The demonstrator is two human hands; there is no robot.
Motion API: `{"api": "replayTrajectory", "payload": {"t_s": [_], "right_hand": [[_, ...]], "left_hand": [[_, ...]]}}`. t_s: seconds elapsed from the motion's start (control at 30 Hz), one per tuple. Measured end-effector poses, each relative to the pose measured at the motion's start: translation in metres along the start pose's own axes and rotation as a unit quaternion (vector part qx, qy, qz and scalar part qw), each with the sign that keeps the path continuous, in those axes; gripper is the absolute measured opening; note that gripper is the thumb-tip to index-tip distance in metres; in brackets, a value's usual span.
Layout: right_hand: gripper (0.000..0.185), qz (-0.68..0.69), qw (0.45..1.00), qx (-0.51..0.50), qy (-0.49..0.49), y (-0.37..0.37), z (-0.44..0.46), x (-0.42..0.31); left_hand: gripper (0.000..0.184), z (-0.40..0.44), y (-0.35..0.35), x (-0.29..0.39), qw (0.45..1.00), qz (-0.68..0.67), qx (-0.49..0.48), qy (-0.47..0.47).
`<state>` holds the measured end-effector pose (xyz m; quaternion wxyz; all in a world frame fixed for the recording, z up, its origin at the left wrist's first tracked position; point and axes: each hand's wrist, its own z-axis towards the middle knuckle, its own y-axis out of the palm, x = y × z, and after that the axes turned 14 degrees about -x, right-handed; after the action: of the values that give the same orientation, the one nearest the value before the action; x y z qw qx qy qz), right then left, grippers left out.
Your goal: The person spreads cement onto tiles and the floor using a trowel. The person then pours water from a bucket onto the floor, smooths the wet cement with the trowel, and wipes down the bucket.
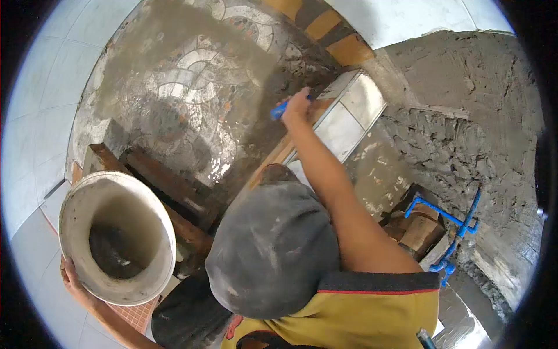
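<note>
My right hand (pixel 297 107) is closed around a blue tool handle (pixel 279 111), beside the low ledge faced with pale tiles (pixel 339 131). The working end of that tool is hidden. A wooden strip (pixel 280 152) runs along the near side of the ledge, just below the hand. Down at the left, my left hand (pixel 71 278) grips the outer side of a white bucket (pixel 70 209), fingers near its rim. The bucket leans toward the camera and shows dark, murky contents inside.
Wet patterned floor tiles (pixel 192 75) lie ahead, smeared with grey cement. Wood beams (pixel 168 180) and a block (pixel 110 136) are right of the bucket. Blue pipes (pixel 459 230) stick out at the right by rough mortar (pixel 447 139). A grey cap (pixel 273 250) covers the centre.
</note>
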<state>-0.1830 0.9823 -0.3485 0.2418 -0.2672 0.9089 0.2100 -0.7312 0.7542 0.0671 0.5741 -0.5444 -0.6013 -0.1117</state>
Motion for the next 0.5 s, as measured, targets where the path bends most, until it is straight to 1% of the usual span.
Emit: {"api": "replayTrajectory", "payload": {"t_s": [0.03,0.07,0.17,0.27,0.37,0.4,0.5], "right_hand": [[0.045,-0.003,1.0,0.022,-0.011,0.0,0.005,-0.006],[0.046,-0.026,0.999,0.005,0.026,-0.003,0.003,-0.003],[0.047,-0.081,0.995,-0.018,0.063,-0.011,-0.021,0.001],[0.046,0.005,1.0,0.002,0.02,-0.013,-0.002,-0.007],[0.045,-0.047,0.999,0.006,-0.02,0.02,0.01,0.001],[0.045,-0.131,0.99,-0.052,-0.003,0.027,0.002,-0.001],[0.045,-0.034,0.995,-0.097,0.008,0.049,0.005,0.002]], "left_hand": [[0.041,0.001,0.0,-0.001,1.0,0.013,0.005,0.005],[0.041,0.004,0.001,-0.002,1.0,0.022,0.01,0.011],[0.041,0.011,-0.01,-0.012,1.0,0.006,-0.013,0.024],[0.041,-0.001,0.01,0.005,1.0,0.015,0.015,-0.005],[0.043,0.008,-0.004,-0.005,1.0,0.026,-0.012,0.009],[0.044,0.009,0.001,-0.002,1.0,0.027,-0.007,0.011],[0.046,0.006,0.006,0.003,0.999,0.034,0.0,0.009]]}}
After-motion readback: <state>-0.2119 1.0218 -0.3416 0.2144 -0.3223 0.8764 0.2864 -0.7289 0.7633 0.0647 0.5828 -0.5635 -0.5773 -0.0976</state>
